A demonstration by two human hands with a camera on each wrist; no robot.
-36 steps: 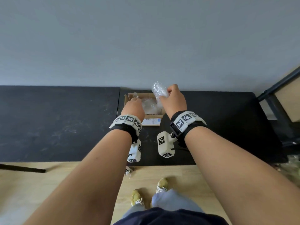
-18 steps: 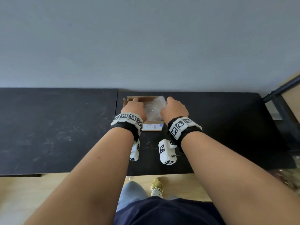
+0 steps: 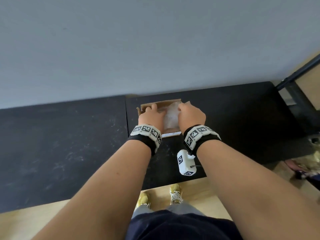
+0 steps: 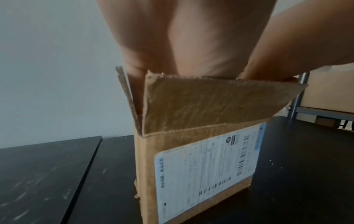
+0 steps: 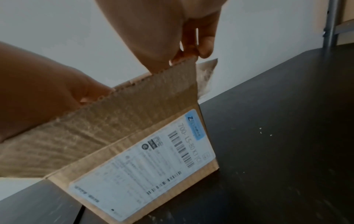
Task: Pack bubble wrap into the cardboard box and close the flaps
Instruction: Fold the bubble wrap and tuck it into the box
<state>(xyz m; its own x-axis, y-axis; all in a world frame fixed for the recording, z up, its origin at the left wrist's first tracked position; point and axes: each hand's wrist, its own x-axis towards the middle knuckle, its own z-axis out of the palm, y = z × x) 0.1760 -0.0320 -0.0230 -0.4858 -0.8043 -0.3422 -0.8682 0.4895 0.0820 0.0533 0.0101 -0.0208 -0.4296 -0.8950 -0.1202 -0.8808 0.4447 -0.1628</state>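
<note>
A small cardboard box (image 3: pixel 170 135) with a white shipping label stands on the black table, flaps up. Clear bubble wrap (image 3: pixel 171 118) lies inside it, between my hands. My left hand (image 3: pixel 150 116) reaches into the left half, fingers pointing down onto the wrap. In the left wrist view the near flap (image 4: pixel 210 103) hides those fingers of my left hand (image 4: pixel 182 45). My right hand (image 3: pixel 190 115) pushes on the wrap at the right side, by the right flap (image 3: pixel 187 102). Seen from the right wrist, the fingers (image 5: pixel 191 45) of my right hand (image 5: pixel 172 30) point straight down behind the near flap (image 5: pixel 114 121).
The box sits near the back of a black table (image 3: pixel 242 118), close to a grey wall. A second black table (image 3: pixel 60 144) adjoins on the left. A metal shelf frame (image 3: pixel 294 73) stands at the right, with clutter (image 3: pixel 311 161) on the wooden floor below.
My right hand carried the bubble wrap from above the box down into it. Both hands now sit lower inside the box, on the wrap.
</note>
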